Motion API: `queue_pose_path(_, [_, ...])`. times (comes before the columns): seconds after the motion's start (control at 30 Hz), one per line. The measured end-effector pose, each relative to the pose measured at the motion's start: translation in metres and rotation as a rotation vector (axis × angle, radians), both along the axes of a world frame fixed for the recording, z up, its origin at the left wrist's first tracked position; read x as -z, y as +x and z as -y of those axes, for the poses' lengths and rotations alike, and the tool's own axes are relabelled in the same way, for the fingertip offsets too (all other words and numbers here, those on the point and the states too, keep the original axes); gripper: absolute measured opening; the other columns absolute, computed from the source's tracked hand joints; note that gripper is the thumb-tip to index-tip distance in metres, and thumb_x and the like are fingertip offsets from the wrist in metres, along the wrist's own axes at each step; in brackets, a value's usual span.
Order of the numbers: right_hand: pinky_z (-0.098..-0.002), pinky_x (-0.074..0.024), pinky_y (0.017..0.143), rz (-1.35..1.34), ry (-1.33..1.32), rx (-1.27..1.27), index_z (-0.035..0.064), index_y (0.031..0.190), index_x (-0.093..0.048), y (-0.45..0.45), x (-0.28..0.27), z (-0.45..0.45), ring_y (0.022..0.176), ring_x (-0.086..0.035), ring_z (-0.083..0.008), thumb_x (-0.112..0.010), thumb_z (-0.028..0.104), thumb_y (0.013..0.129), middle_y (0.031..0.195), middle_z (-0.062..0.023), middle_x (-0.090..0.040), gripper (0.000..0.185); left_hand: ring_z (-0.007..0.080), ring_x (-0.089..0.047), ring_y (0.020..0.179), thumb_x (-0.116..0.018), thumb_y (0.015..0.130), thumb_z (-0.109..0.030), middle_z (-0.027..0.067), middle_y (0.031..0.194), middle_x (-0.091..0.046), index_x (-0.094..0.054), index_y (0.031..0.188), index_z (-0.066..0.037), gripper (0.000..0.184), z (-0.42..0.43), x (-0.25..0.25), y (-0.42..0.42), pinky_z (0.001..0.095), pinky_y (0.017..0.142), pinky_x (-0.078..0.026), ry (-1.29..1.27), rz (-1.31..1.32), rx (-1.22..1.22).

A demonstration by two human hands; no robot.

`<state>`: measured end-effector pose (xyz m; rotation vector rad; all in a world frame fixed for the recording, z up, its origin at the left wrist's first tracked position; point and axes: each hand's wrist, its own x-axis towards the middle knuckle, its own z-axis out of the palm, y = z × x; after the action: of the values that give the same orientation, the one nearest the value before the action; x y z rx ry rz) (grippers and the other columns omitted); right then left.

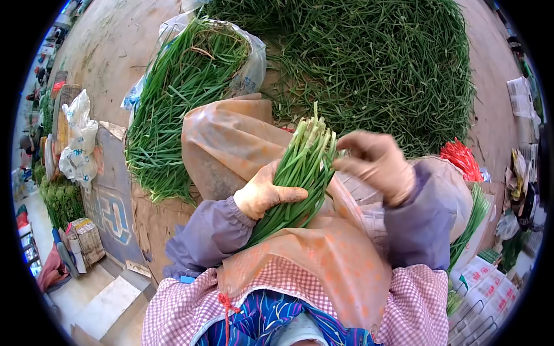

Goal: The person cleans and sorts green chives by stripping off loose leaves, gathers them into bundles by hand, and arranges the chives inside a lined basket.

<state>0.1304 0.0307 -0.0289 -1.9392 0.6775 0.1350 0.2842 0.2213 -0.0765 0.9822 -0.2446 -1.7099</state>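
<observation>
A thick bunch of green garlic chives [300,173] is held over my lap, its pale cut ends pointing up and away from me. My left hand [266,191] wraps around the bunch from the left side, thumb lying across the stalks. At the cut ends, my right hand [378,167] has its fingers curled in against the right edge of the bunch. That hand is slightly blurred, and whatever is between its fingertips is too small to make out. The lower leaves of the bunch run down toward my left forearm and the plastic apron [311,248].
A large pile of loose greens [381,69] covers the floor ahead. More greens [179,109] lie by a clear plastic bag [254,63] at front left. Red ties [461,160] sit right of my knee. Flattened cardboard [112,190] and white plastic bags [79,138] are at left.
</observation>
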Motion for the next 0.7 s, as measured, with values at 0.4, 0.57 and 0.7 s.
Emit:
queue_pose_path(0.4, [-0.0297,-0.0504,0.059,0.288,-0.038,0.022,0.0036,0.099,-0.065,0.011,0.03,-0.029,0.064,-0.064,-0.0202,-0.066,0.006,0.081,0.076,-0.0119,-0.065,0.018,0.0284,-0.063,0.103,-0.066,0.078,-0.001,0.0142,0.114,-0.06,-0.042,0.132,0.0,0.058,-0.003,-0.013,0.006,0.0383,0.087,-0.053,0.043,-0.274,-0.078])
queue_pose_path(0.57, [-0.035,-0.0487,0.049,0.336,-0.684,-0.1,0.0082,0.09,-0.063,0.018,0.033,-0.032,0.055,-0.061,-0.0274,-0.065,0.006,0.077,0.066,-0.0099,-0.059,0.014,0.0296,-0.063,0.102,-0.065,0.079,0.0,0.0159,0.116,-0.06,-0.043,0.131,0.001,0.057,-0.003,-0.008,0.006,0.0391,0.086,-0.054,0.08,-0.209,-0.076])
queue_pose_path(0.7, [-0.0333,-0.0505,0.047,0.302,-1.093,-0.123,0.0068,0.089,-0.064,0.015,0.037,-0.009,0.053,-0.061,-0.0254,-0.062,0.004,0.076,0.066,-0.0094,-0.06,0.013,0.0269,-0.063,0.102,-0.065,0.079,0.001,0.0145,0.118,-0.06,-0.044,0.131,0.001,0.056,-0.001,-0.015,0.006,0.0376,0.088,-0.053,0.057,-0.238,-0.076])
